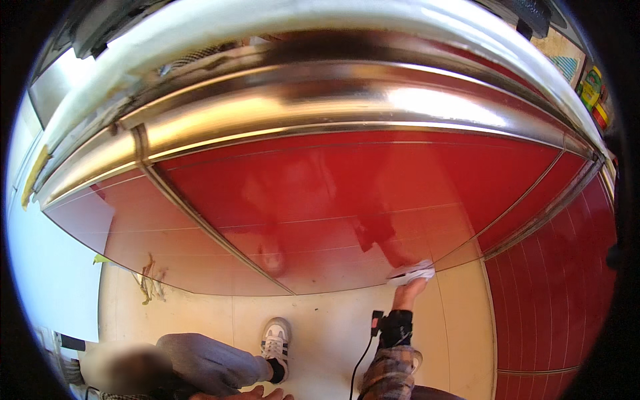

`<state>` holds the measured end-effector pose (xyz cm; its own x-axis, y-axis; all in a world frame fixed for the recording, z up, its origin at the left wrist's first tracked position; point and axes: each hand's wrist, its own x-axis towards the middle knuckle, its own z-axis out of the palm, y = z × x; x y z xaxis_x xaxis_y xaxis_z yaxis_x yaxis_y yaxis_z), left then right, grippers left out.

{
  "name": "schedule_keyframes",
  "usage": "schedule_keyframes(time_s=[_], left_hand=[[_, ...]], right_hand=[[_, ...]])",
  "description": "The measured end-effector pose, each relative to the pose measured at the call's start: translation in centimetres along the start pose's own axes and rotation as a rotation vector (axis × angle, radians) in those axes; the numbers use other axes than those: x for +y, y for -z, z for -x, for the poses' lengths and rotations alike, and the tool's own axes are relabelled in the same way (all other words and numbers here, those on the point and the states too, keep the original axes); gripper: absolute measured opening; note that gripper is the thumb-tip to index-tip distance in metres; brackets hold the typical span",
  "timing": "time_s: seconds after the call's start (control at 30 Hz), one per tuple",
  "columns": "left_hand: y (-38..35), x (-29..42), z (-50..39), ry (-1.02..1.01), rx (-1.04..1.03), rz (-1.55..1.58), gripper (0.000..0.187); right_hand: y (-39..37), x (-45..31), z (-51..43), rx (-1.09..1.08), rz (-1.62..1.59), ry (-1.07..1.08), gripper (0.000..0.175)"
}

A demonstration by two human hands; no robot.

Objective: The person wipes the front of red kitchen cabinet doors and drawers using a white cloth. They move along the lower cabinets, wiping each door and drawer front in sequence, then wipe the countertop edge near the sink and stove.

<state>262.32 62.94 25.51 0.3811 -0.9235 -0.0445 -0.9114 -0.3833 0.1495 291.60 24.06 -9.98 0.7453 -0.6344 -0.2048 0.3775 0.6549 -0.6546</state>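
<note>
My right hand (412,289) grips a white cloth (417,272) and presses it to the bottom edge of a glossy red cabinet door (320,200). A black band (396,327) with a cable is strapped around that wrist, above a plaid sleeve (387,370). Only part of my left hand (247,394) shows at the bottom rim of the picture, near my bent leg in grey jeans (215,357); its palm is hidden. The door mirrors my arm and the pale floor.
A curved metal trim (300,107) runs below the worktop edge (320,17). Another red panel (545,285) stands at the right. Withered scraps (146,282) lie on the tiled floor (330,325), near my sneaker (275,340). A pale blue panel (60,270) borders the left.
</note>
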Motion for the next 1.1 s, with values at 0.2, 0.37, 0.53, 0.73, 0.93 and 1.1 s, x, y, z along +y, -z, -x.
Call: schedule_keyframes(time_s=[0.2, 0.37, 0.53, 0.73, 0.93, 1.1], left_hand=[[0.6, -0.5, -1.0, -0.025, -0.141, 0.069, 0.047], [1.4, -0.8, -2.1, -0.035, -0.152, 0.169, 0.040], [3.8, -1.4, -3.2, -0.143, -0.166, 0.138, 0.033], [5.6, -1.1, -2.9, -0.176, -0.476, 0.281, 0.037], [3.9, -1.2, -0.5, -0.257, -0.678, 0.161, 0.045], [1.5, -2.7, 1.2, -0.150, -0.552, 0.325, 0.017]], right_hand=[[-0.8, 4.8, 5.1, 0.087, 0.121, 0.075, 0.042], [-6.4, 12.6, 21.5, 0.038, -0.022, -0.408, 0.042], [-11.5, 14.8, 31.1, -0.017, -0.114, -0.710, 0.029], [-10.6, 4.6, 22.3, -0.057, 0.008, -0.308, 0.028], [-13.9, 6.4, 23.7, 0.223, 0.692, 0.114, 0.025], [-15.5, 4.3, 33.7, -0.180, 0.318, -0.471, 0.035]])
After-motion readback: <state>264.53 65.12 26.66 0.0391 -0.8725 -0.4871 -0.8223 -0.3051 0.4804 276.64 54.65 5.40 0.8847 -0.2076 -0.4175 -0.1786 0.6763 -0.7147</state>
